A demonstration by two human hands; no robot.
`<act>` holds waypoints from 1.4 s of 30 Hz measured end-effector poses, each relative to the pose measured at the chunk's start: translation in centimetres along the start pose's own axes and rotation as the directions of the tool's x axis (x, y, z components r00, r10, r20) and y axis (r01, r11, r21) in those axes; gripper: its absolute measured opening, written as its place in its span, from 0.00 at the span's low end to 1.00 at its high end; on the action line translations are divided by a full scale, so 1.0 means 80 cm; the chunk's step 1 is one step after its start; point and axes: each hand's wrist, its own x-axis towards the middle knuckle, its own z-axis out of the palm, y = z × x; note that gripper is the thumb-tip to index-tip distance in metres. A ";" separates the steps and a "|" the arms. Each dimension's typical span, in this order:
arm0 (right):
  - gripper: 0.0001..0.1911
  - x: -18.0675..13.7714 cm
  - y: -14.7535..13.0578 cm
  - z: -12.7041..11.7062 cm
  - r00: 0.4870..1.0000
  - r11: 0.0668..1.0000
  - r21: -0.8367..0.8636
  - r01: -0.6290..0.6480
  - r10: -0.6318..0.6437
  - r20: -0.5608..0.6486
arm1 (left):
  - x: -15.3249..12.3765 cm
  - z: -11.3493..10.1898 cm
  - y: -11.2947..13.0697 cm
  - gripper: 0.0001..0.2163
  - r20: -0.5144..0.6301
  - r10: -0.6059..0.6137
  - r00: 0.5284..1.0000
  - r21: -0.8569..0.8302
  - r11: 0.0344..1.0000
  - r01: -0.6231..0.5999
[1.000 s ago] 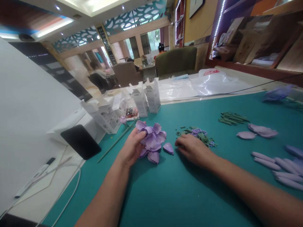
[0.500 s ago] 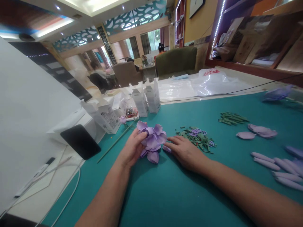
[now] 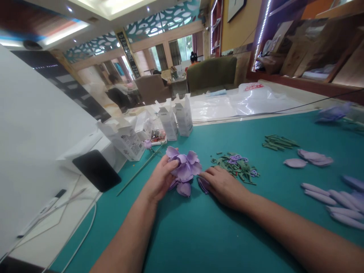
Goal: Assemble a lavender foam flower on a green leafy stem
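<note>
My left hand (image 3: 163, 175) is closed around a light purple artificial flower (image 3: 186, 167), its thumb pressed on the petals. Below that bloom, more purple petals (image 3: 183, 189) rest close to the green mat. Just to the right, my right hand (image 3: 223, 184) has its fingers curled over a small stack of purple petals (image 3: 203, 185), which stands tilted at the fingertips. The thumb of this hand is hidden. Beyond its knuckles lies a heap of small green and purple pieces (image 3: 240, 165).
Green sticks (image 3: 280, 142), loose petals (image 3: 315, 157) and long purple pieces (image 3: 332, 201) lie on the right of the mat (image 3: 199, 235). On the left are a green stem (image 3: 139, 172), a black tablet-like slab (image 3: 96, 170) and white boxes (image 3: 183, 115).
My right hand has drawn slightly right, with the petal stack now tilted and apart from the flower. My left hand and the flower have barely shifted.
</note>
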 end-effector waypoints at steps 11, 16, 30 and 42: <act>0.05 0.001 0.008 -0.001 0.995 0.969 0.226 -0.102 0.102 0.013 | -0.001 -0.001 -0.003 0.34 0.092 -0.053 0.994 0.057 0.997 0.048; 0.05 0.004 0.008 -0.006 0.978 0.916 0.344 -0.206 0.185 0.094 | -0.001 -0.002 -0.002 0.34 0.110 -0.059 0.992 0.073 0.996 0.051; 0.06 0.007 0.004 -0.019 0.926 0.702 0.618 -0.354 0.358 0.123 | 0.005 -0.011 -0.009 0.27 0.180 -0.089 0.980 0.002 0.996 0.090; 0.12 0.011 0.005 -0.025 0.877 0.286 0.887 -0.362 0.426 0.220 | 0.002 -0.007 -0.009 0.30 0.262 -0.125 0.957 0.079 0.991 0.108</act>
